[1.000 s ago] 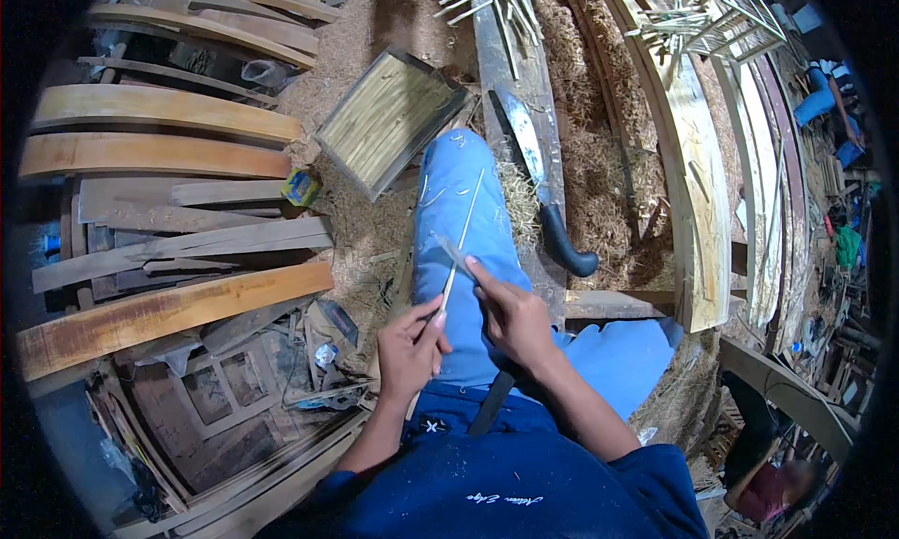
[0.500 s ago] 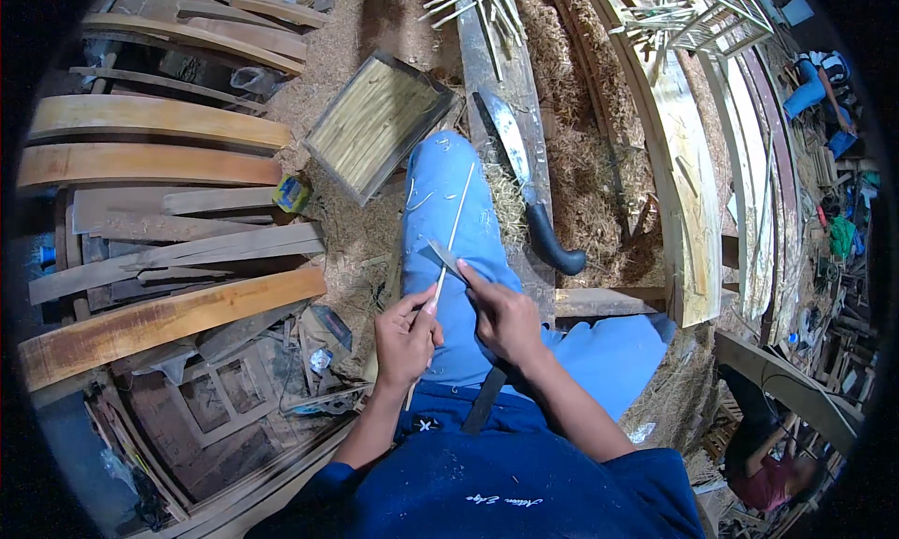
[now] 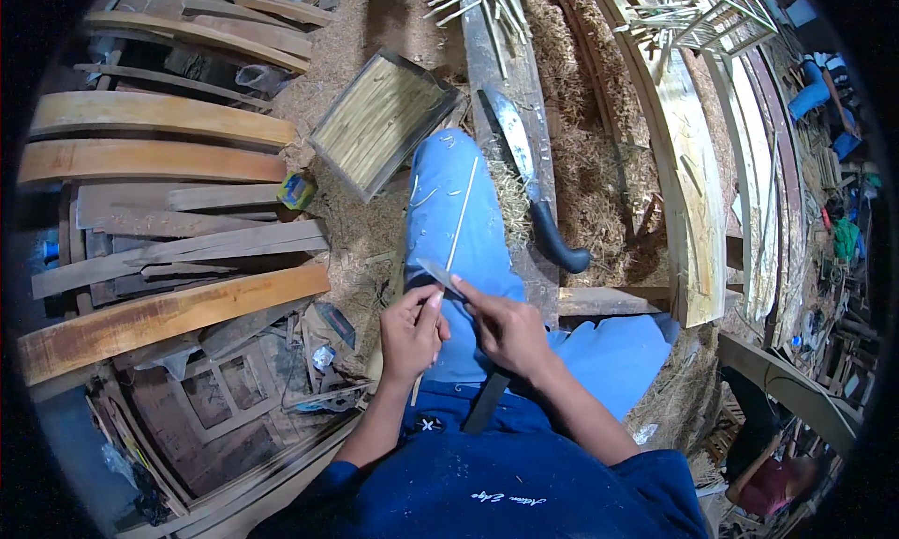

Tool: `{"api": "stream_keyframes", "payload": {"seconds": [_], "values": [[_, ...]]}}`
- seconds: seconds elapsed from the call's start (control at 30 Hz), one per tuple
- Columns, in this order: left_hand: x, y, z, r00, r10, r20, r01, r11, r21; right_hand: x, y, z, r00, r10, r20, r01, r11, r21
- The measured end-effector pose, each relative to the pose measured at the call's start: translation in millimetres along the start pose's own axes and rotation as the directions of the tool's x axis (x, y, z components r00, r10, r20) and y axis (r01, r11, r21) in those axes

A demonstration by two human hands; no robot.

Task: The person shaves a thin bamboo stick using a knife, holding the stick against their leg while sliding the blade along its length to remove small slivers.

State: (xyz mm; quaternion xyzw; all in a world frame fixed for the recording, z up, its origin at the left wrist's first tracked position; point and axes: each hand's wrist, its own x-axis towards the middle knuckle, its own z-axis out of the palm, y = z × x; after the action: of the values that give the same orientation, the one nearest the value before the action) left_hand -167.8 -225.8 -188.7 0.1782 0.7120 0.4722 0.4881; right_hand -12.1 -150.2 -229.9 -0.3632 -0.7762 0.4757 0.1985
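Observation:
Over my thigh in blue trousers, my left hand is closed around a thin pale wooden stick, which slants up and away along the thigh. My right hand grips a knife, its short grey blade lying across the stick just above my left fingertips. The knife's long dark handle runs back under my right wrist toward my waist. Thin curled shavings cling to the trousers. Where exactly the edge meets the stick is too small to tell.
Right of my knee, a large curved blade with a black handle rests on a plank. A tray of thin sticks stands ahead. Boards lie left, a pale beam right. Two other people are at far right.
My right hand and the knife blade have moved slightly nearer to me along the stick, closer to my left fingers. The whole view has shifted a little.

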Motion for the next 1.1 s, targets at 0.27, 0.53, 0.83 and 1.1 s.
{"api": "stream_keyframes", "payload": {"seconds": [0.27,0.53,0.83,1.1], "values": [[3,-1,0,1.000,0.010,-0.012,-0.010,1.000,0.008,1,-2,7,0.999,0.035,-0.001,-0.035,0.994,-0.103],[-13,-3,-3,1.000,-0.012,-0.004,0.012,0.998,0.067,5,-2,11,0.998,0.066,0.025,-0.058,0.968,-0.243],[-27,-1,-14,0.991,-0.125,0.043,0.128,0.990,-0.061,20,20,0,0.961,0.261,-0.094,-0.235,0.945,0.226],[-9,5,-15,0.971,-0.171,0.170,0.196,0.969,-0.150,0,25,-31,0.896,0.438,0.076,-0.381,0.669,0.638]]}}
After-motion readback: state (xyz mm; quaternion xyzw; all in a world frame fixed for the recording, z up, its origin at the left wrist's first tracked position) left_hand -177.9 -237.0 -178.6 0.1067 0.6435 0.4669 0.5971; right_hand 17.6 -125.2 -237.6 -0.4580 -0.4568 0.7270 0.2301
